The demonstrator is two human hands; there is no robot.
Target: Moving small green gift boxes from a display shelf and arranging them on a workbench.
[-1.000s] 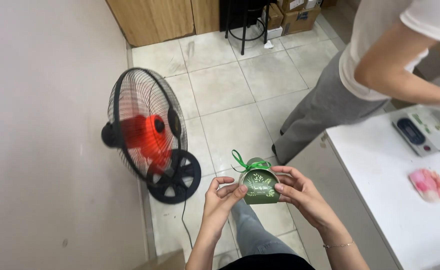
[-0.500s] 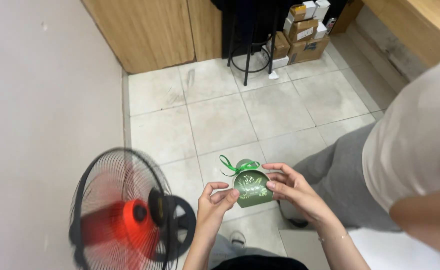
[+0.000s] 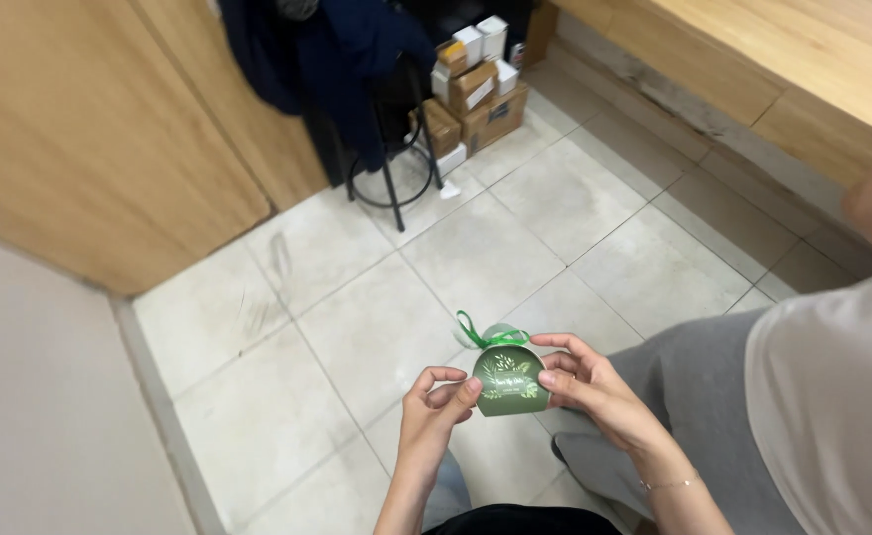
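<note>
Small green gift box [image 3: 508, 381] w/ a rounded top, pale leaf cut-outs on its front and a green ribbon bow [image 3: 486, 335] sits between both hands, held up in the air over the tiled floor [image 3: 357, 317], approx. centre-bottom of the head view. Left hand [image 3: 431, 411] — fingers curled, thumb and fingertips pinching the box's left edge. Right hand [image 3: 585, 386] — closed on the box's right side, thumb on the front face, fingers wrapped behind; a thin bracelet [image 3: 666, 483] shows at that wrist.

Another person stands just beside on the right, in grey trousers [image 3: 694, 396] and a pale shirt [image 3: 832, 396], hands out of view. Further back: a black stool [image 3: 391, 149] w/ dark clothing draped over it, a stack of cardboard boxes [image 3: 471, 89] next to it, wooden cabinet fronts [image 3: 89, 149] along the left.
</note>
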